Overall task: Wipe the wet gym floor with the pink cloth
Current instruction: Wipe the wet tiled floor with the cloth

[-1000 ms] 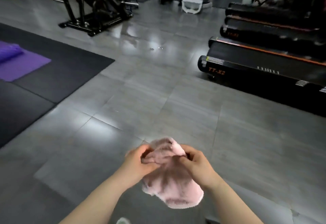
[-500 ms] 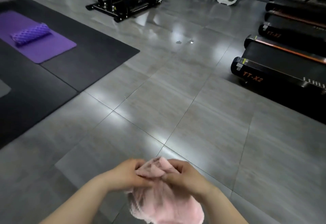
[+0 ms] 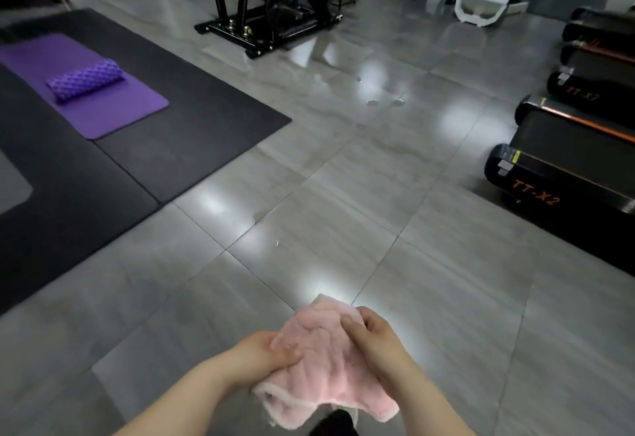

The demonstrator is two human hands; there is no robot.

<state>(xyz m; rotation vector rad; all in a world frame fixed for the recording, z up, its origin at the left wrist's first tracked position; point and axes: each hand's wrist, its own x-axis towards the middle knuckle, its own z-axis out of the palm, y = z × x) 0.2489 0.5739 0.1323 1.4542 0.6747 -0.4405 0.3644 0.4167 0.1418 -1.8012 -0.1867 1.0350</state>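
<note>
A fluffy pink cloth (image 3: 323,377) hangs in front of me at the bottom middle, held up above the floor by both hands. My left hand (image 3: 264,355) pinches its left edge. My right hand (image 3: 372,337) grips its upper right part. The grey tiled gym floor (image 3: 343,195) stretches ahead. A shiny wet patch (image 3: 374,92) with small bright droplets lies far ahead, between the weight machine and the treadmills.
Black floor mats (image 3: 154,147) cover the left side, with a purple yoga mat (image 3: 113,112) and a purple foam roller (image 3: 86,80) on it. A black weight machine (image 3: 271,6) stands at the back. Treadmills (image 3: 556,174) line the right edge. A dark shoe (image 3: 335,423) shows below the cloth.
The view has swung to the right and forward, bringing the purple mat and machine further in. My hands have spread the bunched cloth wider apart.
</note>
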